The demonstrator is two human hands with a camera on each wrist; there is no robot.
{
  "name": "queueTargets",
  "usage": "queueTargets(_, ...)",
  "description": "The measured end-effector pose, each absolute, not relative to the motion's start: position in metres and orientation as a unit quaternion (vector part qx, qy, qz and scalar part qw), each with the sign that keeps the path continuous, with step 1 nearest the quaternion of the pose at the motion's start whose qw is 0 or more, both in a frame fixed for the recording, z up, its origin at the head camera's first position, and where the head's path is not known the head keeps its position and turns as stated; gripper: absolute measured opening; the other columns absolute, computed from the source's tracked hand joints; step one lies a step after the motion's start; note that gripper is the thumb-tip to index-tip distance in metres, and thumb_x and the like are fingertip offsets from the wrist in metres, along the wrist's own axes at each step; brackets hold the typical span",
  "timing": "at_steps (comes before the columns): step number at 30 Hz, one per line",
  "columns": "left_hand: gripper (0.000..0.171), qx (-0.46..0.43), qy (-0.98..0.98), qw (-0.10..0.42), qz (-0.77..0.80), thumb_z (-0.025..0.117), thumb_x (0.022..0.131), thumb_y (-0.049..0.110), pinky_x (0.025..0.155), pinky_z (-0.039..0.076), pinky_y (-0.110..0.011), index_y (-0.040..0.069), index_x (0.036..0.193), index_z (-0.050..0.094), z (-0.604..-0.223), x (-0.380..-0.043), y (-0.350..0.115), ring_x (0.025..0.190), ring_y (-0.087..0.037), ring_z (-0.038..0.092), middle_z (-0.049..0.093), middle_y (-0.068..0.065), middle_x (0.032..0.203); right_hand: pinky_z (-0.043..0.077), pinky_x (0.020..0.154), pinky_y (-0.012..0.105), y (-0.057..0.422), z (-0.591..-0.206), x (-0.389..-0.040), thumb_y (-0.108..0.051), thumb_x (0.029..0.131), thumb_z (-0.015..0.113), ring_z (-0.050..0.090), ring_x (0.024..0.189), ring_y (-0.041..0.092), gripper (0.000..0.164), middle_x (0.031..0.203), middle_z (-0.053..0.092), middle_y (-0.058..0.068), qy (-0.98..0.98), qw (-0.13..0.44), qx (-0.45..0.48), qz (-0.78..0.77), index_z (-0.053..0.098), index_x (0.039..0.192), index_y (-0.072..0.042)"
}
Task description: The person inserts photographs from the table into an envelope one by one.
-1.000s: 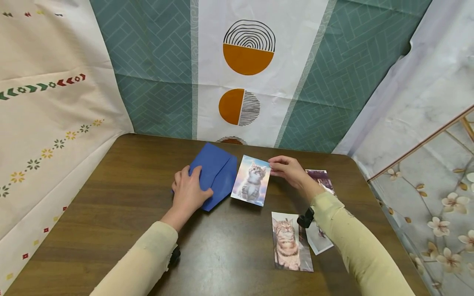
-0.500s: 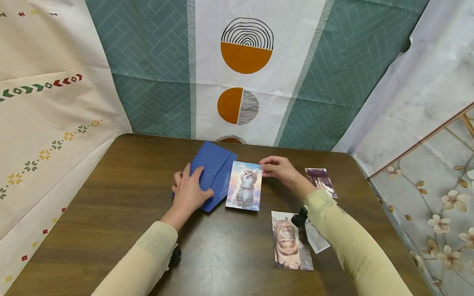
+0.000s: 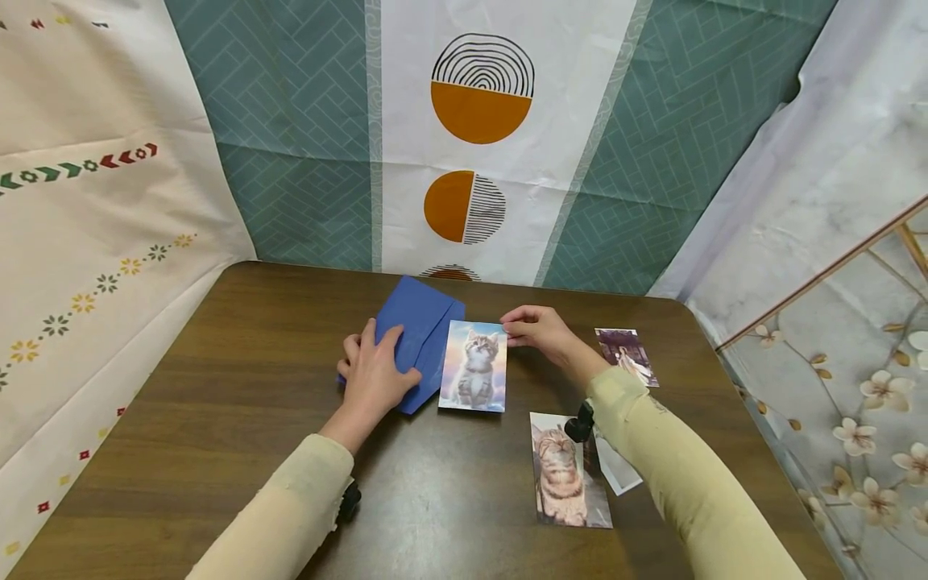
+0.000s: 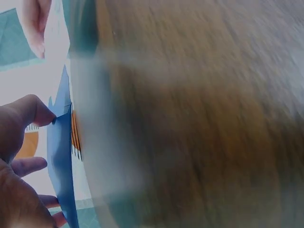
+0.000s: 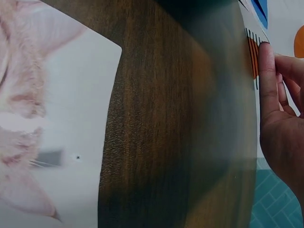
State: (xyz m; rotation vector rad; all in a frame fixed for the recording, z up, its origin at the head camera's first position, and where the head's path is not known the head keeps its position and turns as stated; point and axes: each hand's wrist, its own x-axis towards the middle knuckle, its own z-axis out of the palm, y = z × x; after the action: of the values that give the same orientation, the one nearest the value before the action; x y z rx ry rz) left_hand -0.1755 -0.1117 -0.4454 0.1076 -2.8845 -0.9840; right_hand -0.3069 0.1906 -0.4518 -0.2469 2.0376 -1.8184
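Note:
A blue paper envelope [image 3: 416, 310] lies on the table under my left hand [image 3: 373, 370]. The fingers are spread and bent over its left part, and the thumb reaches toward the diagonal fold. In the left wrist view, the envelope [image 4: 61, 156] shows almost edge-on, with fingertips at its surface and edge. My right hand [image 3: 536, 330] pinches the upper right corner of a kitten photo [image 3: 474, 366] between thumb and fingers. This photo is face up, its left edge overlapping the envelope's right side in the head view. In the right wrist view, thumb and fingers [image 5: 268, 80] meet at its edge.
A tabby cat photo [image 3: 561, 475] lies below the right forearm, over a partly hidden white-bordered photo [image 3: 616, 467]. Another photo, with a figure in white [image 3: 627, 354], lies farther right. Patterned cloths surround the brown wooden table [image 3: 246, 387] at back and sides.
My right hand has moved the kitten photo left and slightly toward me, until it overlaps the envelope's side in view. The left hand and envelope stay nearly still.

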Motion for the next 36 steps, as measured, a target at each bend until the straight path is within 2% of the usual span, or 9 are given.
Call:
queueTargets(7,0.078,0.042,-0.945,0.059,-0.320,0.079,0.084,0.027,0.104,0.028,-0.079,0.010,0.156,0.054,-0.440,-0.177,-0.103,0.144,-0.054,0.025,0.026,-0.030,0.170,0.063,0.078,0.030,0.186,-0.450,-0.312,0.008,0.102,0.064,0.072,0.078,0.014,0.029,0.098,0.071,0.005,0.747,0.190,-0.077,-0.632,0.060,0.128,0.022)
queueTargets(13,0.079,0.040,-0.945,0.060,-0.320,0.082,0.085,0.028,0.103,0.028,-0.079,0.011,0.156,0.054,-0.435,-0.179,-0.097,0.143,-0.054,0.026,0.027,-0.029,0.169,0.063,0.078,0.029,0.183,-0.449,-0.313,0.006,0.103,0.065,0.072,0.078,0.014,0.031,0.097,0.070,0.006,0.745,0.188,-0.063,-0.637,0.060,0.129,0.021)
queueTargets(21,0.080,0.046,-0.940,0.056,-0.334,0.083,0.086,0.028,0.106,0.027,-0.077,0.014,0.159,0.053,-0.431,-0.178,-0.092,0.145,-0.052,0.025,0.027,-0.027,0.170,0.063,0.079,0.028,0.177,-0.450,-0.312,0.008,0.104,0.062,0.074,0.079,0.013,0.032,0.097,0.071,0.003,0.727,0.174,-0.059,-0.661,0.056,0.130,0.024)
queueTargets(29,0.082,0.045,-0.940,0.058,-0.334,0.082,0.087,0.028,0.106,0.026,-0.077,0.013,0.161,0.050,-0.427,-0.181,-0.089,0.146,-0.052,0.024,0.026,-0.026,0.171,0.063,0.080,0.027,0.172,-0.448,-0.314,0.007,0.104,0.063,0.072,0.083,0.014,0.028,0.102,0.068,0.006,0.709,0.138,-0.037,-0.691,0.059,0.128,0.020)
queueTargets(36,0.085,0.056,-0.938,0.065,-0.337,0.084,0.087,0.030,0.106,0.026,-0.078,0.014,0.162,0.048,-0.427,-0.181,-0.086,0.147,-0.052,0.023,0.025,-0.027,0.170,0.063,0.079,0.028,0.165,-0.445,-0.314,0.008,0.103,0.062,0.072,0.082,0.013,0.030,0.098,0.069,0.004,0.692,0.127,-0.039,-0.709,0.058,0.129,0.022)
